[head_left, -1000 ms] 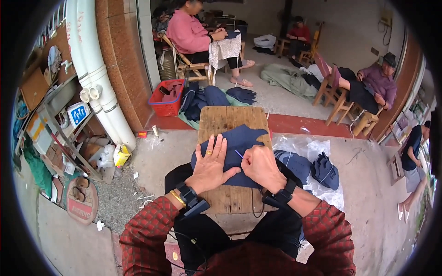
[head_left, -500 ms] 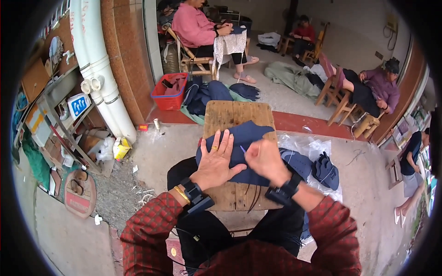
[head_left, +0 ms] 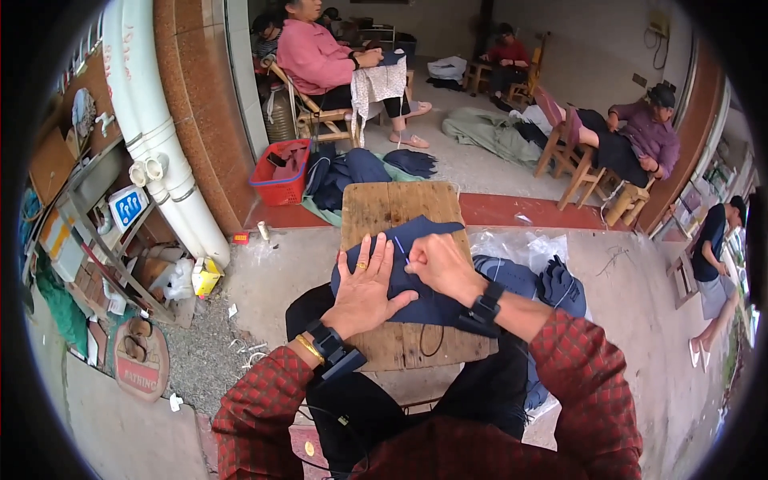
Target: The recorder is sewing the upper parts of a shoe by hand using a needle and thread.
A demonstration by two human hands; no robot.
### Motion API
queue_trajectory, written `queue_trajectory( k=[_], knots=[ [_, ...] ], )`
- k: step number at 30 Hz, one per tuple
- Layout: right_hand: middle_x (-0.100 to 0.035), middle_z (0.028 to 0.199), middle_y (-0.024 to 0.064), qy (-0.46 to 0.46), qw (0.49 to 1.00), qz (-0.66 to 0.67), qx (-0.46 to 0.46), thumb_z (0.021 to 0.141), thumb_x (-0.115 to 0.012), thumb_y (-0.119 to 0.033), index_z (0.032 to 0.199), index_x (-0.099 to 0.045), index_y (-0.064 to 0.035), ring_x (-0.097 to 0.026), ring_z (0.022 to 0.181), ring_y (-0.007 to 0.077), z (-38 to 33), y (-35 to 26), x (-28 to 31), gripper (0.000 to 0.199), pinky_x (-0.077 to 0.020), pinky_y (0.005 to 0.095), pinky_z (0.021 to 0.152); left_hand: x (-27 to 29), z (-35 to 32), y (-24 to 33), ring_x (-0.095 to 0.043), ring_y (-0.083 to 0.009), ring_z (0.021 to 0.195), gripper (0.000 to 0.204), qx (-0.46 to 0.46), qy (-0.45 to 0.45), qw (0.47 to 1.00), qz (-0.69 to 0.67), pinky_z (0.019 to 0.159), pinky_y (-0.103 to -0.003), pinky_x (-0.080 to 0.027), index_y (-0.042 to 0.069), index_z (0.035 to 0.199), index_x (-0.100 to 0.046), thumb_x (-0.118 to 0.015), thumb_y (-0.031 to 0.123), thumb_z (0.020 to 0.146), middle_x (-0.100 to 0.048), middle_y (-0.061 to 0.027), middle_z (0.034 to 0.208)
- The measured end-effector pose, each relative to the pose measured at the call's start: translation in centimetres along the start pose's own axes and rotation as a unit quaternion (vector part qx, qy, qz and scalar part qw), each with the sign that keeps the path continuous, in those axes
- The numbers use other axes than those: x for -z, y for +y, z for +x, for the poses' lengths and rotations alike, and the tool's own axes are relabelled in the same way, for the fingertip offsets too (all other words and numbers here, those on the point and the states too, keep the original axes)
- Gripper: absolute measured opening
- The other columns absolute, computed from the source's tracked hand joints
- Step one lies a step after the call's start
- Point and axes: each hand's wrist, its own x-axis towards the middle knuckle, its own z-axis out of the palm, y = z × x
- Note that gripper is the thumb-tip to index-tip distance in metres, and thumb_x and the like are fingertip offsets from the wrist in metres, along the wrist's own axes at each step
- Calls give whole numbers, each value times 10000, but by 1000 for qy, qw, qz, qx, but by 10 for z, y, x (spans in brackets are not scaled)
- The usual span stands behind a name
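Observation:
A dark navy fabric piece (head_left: 424, 300) lies flat across a wooden stool top (head_left: 380, 204) in front of me. My left hand (head_left: 368, 284) rests palm down on the cloth, fingers spread, a gold ring on one of them. Just right of it, my right hand (head_left: 444, 268) is closed in a pinch around a thin violet pen-like stick (head_left: 401, 246). The stick stands out past the fingers over the cloth; whether its tip touches is hidden. A dark cord loop (head_left: 432, 342) hangs at the cloth's near edge.
Stacked navy pieces (head_left: 508, 276) lie on clear plastic (head_left: 552, 244) right of the stool. A red basket (head_left: 280, 178) and more navy cloth (head_left: 352, 170) sit beyond it. Several people sit on chairs further back; one person (head_left: 714, 256) stands far right. White pipes (head_left: 164, 152) rise at left.
My right hand has moved slightly away from me over the cloth, and more of the violet stick shows. My left hand stays flat on the fabric. The whole view has shifted a little.

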Motion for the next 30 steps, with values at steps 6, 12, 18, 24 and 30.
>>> queue_trajectory(
  k=[6,12,18,24,30],
  knots=[
    [-721,733,153,-22,999,-16,27,757,-855,-273,796,-740,-10,-700,649,268,25,19,5,290,-529,364,612,6,-2,0,-114,-400,1568,1041,-11,-7,1000,-12,1172,-706,-102,-46,1590,-220,-535,695,931,-170,-225,1684],
    [-687,686,175,-125,982,-111,-87,795,-766,-288,727,-728,-5,-692,643,295,54,-11,5,293,-539,386,612,-2,-5,-1,-189,-412,1548,1056,-42,19,998,50,1165,-692,-149,-64,1580,-222,-548,695,921,-221,-236,1665],
    [-708,772,174,-212,962,-169,-32,787,-727,-302,767,-720,-55,-704,768,343,60,0,-6,248,-534,456,703,-6,-7,-3,-173,-403,1555,1076,-53,36,998,30,1168,-642,-175,-93,1574,-166,-569,668,928,-215,-278,1653],
    [-682,647,140,9,975,45,-218,902,-656,-250,729,-690,-47,-679,539,223,88,24,-15,269,-535,382,503,2,-1,-1,-207,-415,1540,1029,-75,68,993,55,1151,-657,-213,-85,1555,-252,-572,664,926,-215,-277,1651],
    [-725,929,130,-99,907,375,-163,1079,-474,-260,1163,-520,-2,-680,531,160,53,2,-5,276,-535,250,420,2,-14,-5,-208,-420,1538,1039,-70,22,997,39,1148,-663,-211,-82,1564,-240,-565,671,927,-221,-289,1643]
  ],
)
